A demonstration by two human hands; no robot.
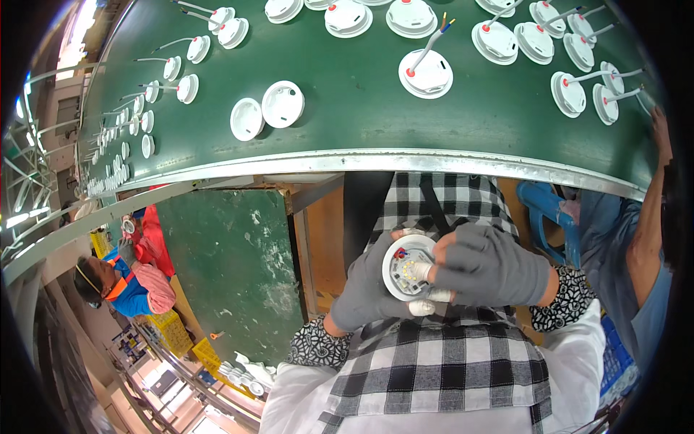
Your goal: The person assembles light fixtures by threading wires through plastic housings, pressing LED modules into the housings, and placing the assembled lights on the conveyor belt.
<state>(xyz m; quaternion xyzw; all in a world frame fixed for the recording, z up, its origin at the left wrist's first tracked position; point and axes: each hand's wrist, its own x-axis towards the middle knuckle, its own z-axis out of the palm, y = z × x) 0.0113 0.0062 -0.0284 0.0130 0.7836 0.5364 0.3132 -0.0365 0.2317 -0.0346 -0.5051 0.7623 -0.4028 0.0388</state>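
Observation:
A round white LED lamp housing (394,282) is held over my lap, its inner side turned up. Inside it sits an LED board (410,272) with small yellow LEDs, beside red and blue wire ends (400,253). Cupped around the housing from the left, my left hand (369,289) is closed on it in a grey fingerless glove. My right hand (484,264), gloved alike with white-wrapped fingertips, grips the right side, its thumb over the board and other fingertips at the rim. What lies under those fingers is hidden.
Across the green worktop (332,94) stand many white lamp housings with grey cables, one nearest at centre (426,74). Two white round shells (283,104) lie to its left. A metal edge (361,160) borders the worktop. Co-workers sit at left (134,278) and right (636,253), near a blue stool (549,217).

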